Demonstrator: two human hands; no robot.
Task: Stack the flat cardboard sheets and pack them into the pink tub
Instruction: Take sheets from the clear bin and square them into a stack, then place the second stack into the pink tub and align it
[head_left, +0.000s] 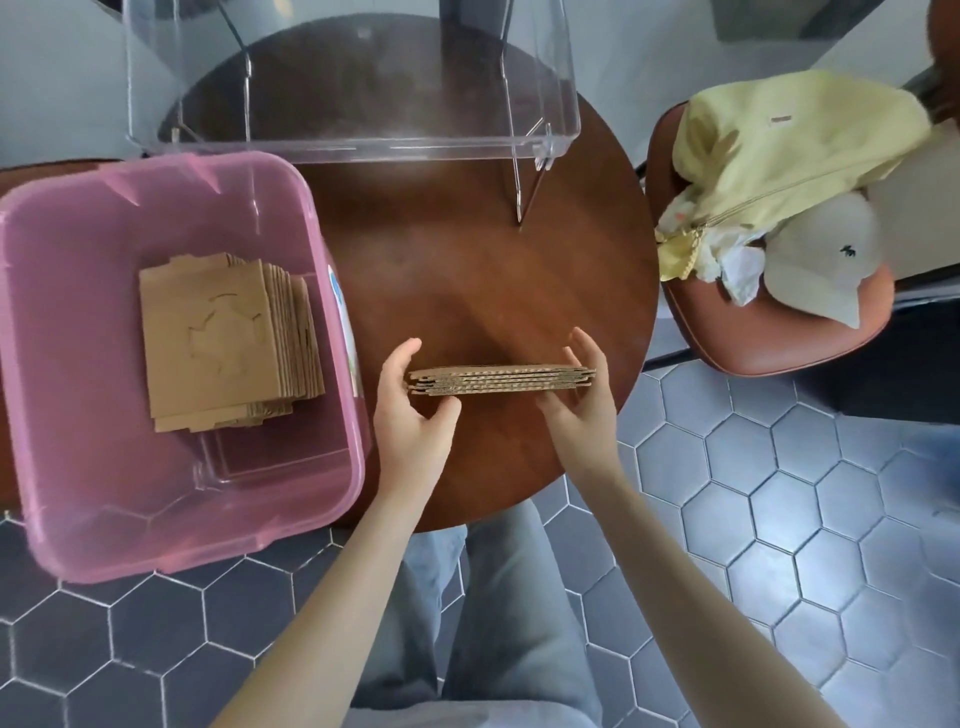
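A small stack of flat cardboard sheets (501, 381) stands on edge over the round wooden table (467, 260), its corrugated edges facing me. My left hand (413, 410) grips its left end and my right hand (582, 395) grips its right end. To the left stands the pink tub (78, 519), with a larger pile of flat cardboard sheets (218, 338) lying on its bottom, slightly fanned out toward the right.
A clear plastic bin (353, 104) rests on the far part of the table. At the right, a brown chair (769, 332) holds a yellow garment (789, 135) and a white cap (815, 254). My legs in jeans and a grey hexagon-tiled floor (779, 545) are below.
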